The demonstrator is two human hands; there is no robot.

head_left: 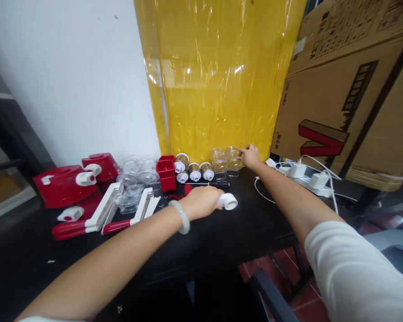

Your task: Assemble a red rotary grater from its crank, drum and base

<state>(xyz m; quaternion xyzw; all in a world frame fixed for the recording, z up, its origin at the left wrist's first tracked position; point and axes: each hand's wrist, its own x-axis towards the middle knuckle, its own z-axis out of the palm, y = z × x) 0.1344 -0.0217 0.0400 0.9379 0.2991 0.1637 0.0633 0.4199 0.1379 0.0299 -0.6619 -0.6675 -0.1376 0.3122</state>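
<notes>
the left hand point(204, 202), palm down near the front middle of the black table point(221, 237), has its fingers curled closed around a white plastic elbow-shaped piece point(229, 202). the piece's round open end sticks out to the right; the rest is covered by the hand, so the grip itself is mostly hidden. a pale bangle point(181, 217) circles that wrist.

the right hand point(250, 156) reaches to the back of the table, fingertips at the right side of a clear plastic cup point(233, 153) in a cluster against the yellow plastic curtain point(221, 80). its fingers are bent and slightly parted; whether they grip the cup or only touch it, i cannot tell. the transparent walls overlap, making the cups hard to count.

left of that cluster stand perforated metal drums point(195, 171) with white hubs, then red plastic hoppers point(166, 172). a screwdriver point(218, 184) lies in front of the drums; beside it, a small red part point(187, 189) is partly covered by the left hand. farther left are red housings point(65, 184) and white cranks with red grips point(104, 210), overlapping more clear pieces. the cardboard box point(325, 103) at right is cut off by the frame.
</notes>
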